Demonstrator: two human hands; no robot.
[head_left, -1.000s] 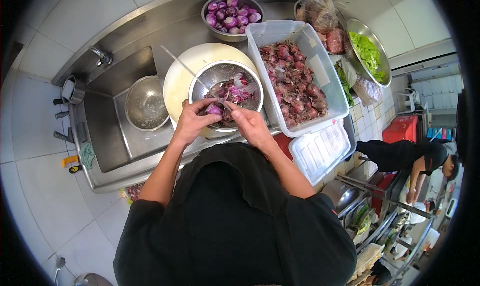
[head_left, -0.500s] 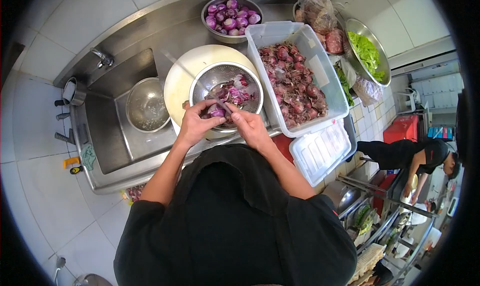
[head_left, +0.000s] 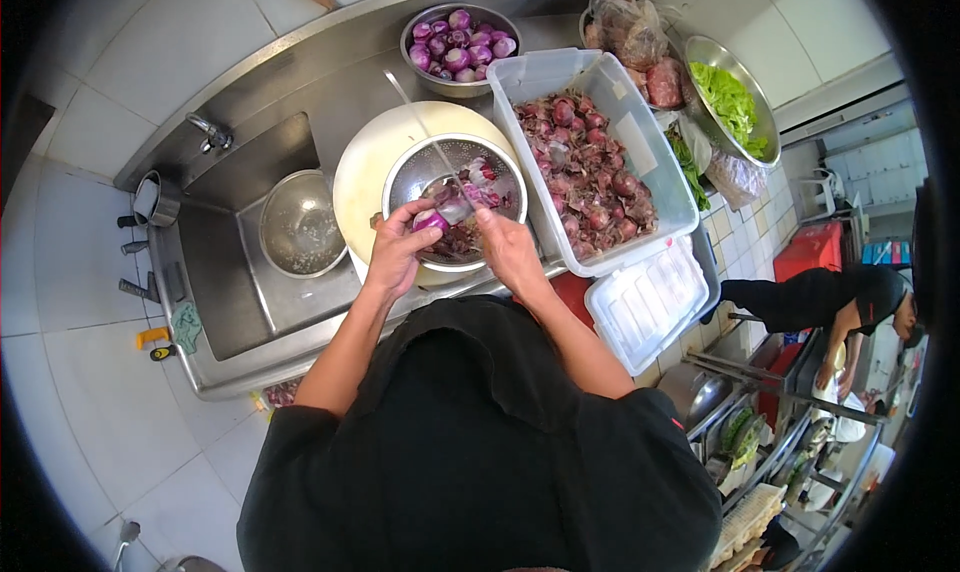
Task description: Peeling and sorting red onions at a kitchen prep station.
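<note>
My left hand (head_left: 398, 250) pinches a partly peeled red onion (head_left: 431, 220) over the near side of a perforated steel colander (head_left: 408, 172). My right hand (head_left: 512, 254) is closed on a knife (head_left: 419, 122), its long thin blade slanting up and left across the colander. A loose piece of skin seems to hang between the hands, by the blade. Purple peelings (head_left: 482, 177) lie in the colander, which rests on a round white cutting board (head_left: 355, 177).
A clear plastic tub (head_left: 645, 122) of unpeeled red onions (head_left: 590, 177) stands right. Peeled onions (head_left: 458, 57) fill a steel bowl behind. Left, the sink (head_left: 225, 302) holds a metal bowl (head_left: 300, 222). Bowled lettuce (head_left: 728, 102) sits far right; a co-worker (head_left: 850, 302) stands beyond.
The knife has swung more upright, its tip now farther back. My right hand has turned and moved slightly right, away from the onion. More of the purple onion shows in my left hand.
</note>
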